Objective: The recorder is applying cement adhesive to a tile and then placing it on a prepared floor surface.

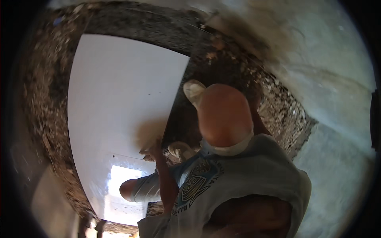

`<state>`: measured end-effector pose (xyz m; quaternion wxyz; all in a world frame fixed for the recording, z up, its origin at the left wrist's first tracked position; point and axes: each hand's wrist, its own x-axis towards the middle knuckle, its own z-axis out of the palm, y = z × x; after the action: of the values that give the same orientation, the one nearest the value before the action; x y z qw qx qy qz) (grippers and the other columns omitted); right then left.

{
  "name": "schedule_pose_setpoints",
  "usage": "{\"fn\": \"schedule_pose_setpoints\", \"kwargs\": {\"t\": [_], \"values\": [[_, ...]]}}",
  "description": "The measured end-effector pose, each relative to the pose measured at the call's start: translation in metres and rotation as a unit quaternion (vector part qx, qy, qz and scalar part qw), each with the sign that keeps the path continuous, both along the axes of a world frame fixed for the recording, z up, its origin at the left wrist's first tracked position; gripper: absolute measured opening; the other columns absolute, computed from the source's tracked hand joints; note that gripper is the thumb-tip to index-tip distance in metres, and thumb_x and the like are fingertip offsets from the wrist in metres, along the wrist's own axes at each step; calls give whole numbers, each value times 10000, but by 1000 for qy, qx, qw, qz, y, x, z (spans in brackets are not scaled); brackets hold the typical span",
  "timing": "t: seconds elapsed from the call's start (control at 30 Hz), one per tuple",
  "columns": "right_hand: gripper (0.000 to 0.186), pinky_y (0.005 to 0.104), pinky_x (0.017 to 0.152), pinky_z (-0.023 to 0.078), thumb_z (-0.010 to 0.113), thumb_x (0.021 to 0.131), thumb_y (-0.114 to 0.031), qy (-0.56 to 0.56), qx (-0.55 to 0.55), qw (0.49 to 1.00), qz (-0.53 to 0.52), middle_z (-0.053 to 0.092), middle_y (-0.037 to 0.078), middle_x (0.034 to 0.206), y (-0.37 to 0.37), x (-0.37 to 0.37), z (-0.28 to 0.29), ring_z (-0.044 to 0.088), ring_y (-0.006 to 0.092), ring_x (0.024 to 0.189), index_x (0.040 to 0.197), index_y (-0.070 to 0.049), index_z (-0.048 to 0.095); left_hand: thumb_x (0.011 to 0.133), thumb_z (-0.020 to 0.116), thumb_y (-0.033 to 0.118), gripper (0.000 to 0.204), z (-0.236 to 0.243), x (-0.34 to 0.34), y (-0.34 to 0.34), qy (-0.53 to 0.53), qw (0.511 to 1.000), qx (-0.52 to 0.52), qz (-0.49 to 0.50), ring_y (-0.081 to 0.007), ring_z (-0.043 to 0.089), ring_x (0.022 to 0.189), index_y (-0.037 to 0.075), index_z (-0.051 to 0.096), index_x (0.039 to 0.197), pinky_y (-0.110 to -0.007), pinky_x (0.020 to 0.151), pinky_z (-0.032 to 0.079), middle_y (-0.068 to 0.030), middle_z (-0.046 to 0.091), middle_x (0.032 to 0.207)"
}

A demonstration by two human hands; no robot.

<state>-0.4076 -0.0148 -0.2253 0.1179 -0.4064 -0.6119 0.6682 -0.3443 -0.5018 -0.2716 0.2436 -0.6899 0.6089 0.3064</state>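
Plenty of loose rubble [41,103] at far left, bordering one large white sheet [123,87], which lies on the dark ground across the left half of the view. Bright patch of light on its lower part, beside the bent left knee [127,190]. Left hand [149,154] at the sheet's right edge, fingers slightly spread over it — grip on the edge cannot be told. Two pale shoes [181,151] next, just right of the sheet. Then the right knee [225,113]; right forearm [258,123] passes behind it — right hand hidden, state unknown. Pale slab [337,158] at far right.
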Motion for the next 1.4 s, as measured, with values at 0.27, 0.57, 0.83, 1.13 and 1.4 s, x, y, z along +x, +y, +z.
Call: {"fn": "schedule_pose_setpoints", "kwargs": {"t": [0.27, 0.57, 0.83, 1.13, 1.4], "values": [[580, 491, 930, 427, 663, 823, -246, -412, 361, 832, 88, 441, 237, 1295, -83, 107, -50, 475, 375, 1155, 1326, -80, 426, 689, 699, 647, 1167, -25, -26, -50, 127, 927, -42, -351, -458, -46, 1414, 163, 25, 1510, -671, 1043, 136, -290, -118, 1516], [425, 508, 942, 419, 589, 845, -111, -453, 492, 743, 38, 496, 207, 1261, 21, 125, -43, 513, 371, 1135, 1256, -36, 509, 756, 718, 431, 868, 10, -72, -91, 175, 916, 87, -351, -389, 328, 1299, 186, 267, 1456, -591, 897, 429, -221, 296, 1445], [322, 419, 837, 496, 579, 888, -181, 130, 295, 851, 416, 629, 191, 1044, -173, -209, -23, 605, 371, 982, 1178, -40, 580, 694, 754, 517, 987, 18, -114, -105, 232, 917, -40, -321, -458, 243, 1357, 64, 297, 1442, -457, 1082, 316, -354, 174, 1459], [484, 435, 936, 444, 650, 856, -263, 55, 399, 538, 740, 585, 224, 1183, -331, -435, -56, 564, 372, 1097, 1261, -32, 517, 716, 744, 502, 955, 2, -37, -99, 148, 978, -118, -92, -497, 132, 1379, 236, 225, 1473, -663, 997, 306, -239, 86, 1531], [609, 465, 1006, 401, 686, 824, -195, 198, 507, 349, 763, 457, 196, 1343, -579, -495, 18, 445, 370, 1236, 1362, -89, 421, 666, 791, 484, 1046, 17, -25, -32, 86, 982, -161, -45, -496, 46, 1394, 206, 200, 1482, -717, 1008, 204, -248, 26, 1534]]}}
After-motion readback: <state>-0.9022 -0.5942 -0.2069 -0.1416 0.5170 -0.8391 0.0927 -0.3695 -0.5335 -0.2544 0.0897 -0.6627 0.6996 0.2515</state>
